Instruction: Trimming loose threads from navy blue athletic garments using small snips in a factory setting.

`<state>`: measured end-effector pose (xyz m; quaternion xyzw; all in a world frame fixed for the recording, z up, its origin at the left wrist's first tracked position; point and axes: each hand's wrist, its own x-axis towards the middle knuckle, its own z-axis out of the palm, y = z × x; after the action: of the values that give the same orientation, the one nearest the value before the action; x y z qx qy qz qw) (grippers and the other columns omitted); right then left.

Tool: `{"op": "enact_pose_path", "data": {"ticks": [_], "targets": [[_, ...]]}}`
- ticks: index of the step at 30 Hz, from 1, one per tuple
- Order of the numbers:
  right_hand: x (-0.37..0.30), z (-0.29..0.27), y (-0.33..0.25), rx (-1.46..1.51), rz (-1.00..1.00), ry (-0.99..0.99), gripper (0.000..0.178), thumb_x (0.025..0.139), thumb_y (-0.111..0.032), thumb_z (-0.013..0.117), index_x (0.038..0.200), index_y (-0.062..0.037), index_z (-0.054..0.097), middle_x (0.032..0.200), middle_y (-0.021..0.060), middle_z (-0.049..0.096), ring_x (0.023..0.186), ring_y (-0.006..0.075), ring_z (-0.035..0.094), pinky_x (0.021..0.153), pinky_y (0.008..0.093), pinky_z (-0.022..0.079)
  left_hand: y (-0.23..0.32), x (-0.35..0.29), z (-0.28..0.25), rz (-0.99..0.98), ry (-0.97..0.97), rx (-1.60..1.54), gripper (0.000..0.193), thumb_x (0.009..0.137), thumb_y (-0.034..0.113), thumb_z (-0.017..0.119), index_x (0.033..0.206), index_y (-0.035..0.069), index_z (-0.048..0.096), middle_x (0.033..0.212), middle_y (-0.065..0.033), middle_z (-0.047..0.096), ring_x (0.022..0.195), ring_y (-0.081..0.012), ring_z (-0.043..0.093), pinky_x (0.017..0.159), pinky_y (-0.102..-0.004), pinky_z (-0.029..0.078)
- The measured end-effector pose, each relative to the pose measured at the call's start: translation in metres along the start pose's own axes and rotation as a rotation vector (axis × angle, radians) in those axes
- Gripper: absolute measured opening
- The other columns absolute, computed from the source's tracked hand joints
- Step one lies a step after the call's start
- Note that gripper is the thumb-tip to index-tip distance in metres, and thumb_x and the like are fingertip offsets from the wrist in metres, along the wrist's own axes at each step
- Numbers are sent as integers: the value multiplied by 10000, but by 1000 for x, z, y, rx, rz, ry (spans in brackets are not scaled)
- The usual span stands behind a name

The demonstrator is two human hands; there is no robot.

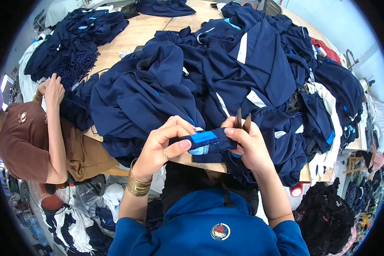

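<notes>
Both hands hold a stretch of navy garment (226, 141) above the table's near edge. A bright blue strip (204, 137) on it lies between them, with a lighter blue piece just below. My left hand (162, 143), thumb on top, pinches the cloth at the strip's left end. My right hand (251, 147) is closed around thread snips (242, 119), whose two dark blades point up, apart from each other. Its thumb also presses on the cloth's right end. The snips' handle is hidden in the palm.
A heap of navy garments (145, 94) with white and blue trim covers most of the wooden table (170, 23). To the left, a person in brown (25, 141) handles another navy pile (81, 34). A fan (51, 196) and black cloth (326, 217) are below.
</notes>
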<state>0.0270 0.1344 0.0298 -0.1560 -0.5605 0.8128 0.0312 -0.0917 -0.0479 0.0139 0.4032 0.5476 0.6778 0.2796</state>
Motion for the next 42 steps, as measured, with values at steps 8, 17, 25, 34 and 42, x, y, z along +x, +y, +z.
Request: {"op": "enact_pose_path", "data": {"ticks": [8,17,25,34,42], "targets": [[-6,-2,-1,24,-57,-42,146,796,-140,554,728,-12,537,660,-10,471,452,4,336,401,153,238,4,-7,-1,42,-35,70,178,820,177,584,754,12,584,943,-86,562,957,-195,478,892,-328,355],[-6,-3,0,32,-43,-80,159,792,-147,551,744,4,552,665,-3,493,485,18,377,431,162,273,7,-10,0,60,-39,71,175,831,163,551,756,8,583,961,-88,566,995,-207,476,922,-349,347],[-1,4,0,-205,-195,-112,214,734,-174,679,802,6,588,796,28,547,591,53,417,542,201,317,20,-8,11,241,252,791,93,767,109,664,797,24,644,854,-41,570,799,-147,502,704,-275,390],[-1,-3,11,290,-13,-37,167,834,-186,569,825,-26,524,733,39,538,435,31,366,371,161,244,25,-6,15,-399,-52,124,250,932,223,478,822,12,556,579,18,518,504,-51,548,433,-170,345],[6,-11,24,464,-15,-97,157,861,-205,544,799,-71,492,560,-16,437,383,48,333,383,198,220,22,1,7,-317,-39,258,255,927,221,492,808,8,564,566,35,404,521,-32,360,484,-205,301]]}}
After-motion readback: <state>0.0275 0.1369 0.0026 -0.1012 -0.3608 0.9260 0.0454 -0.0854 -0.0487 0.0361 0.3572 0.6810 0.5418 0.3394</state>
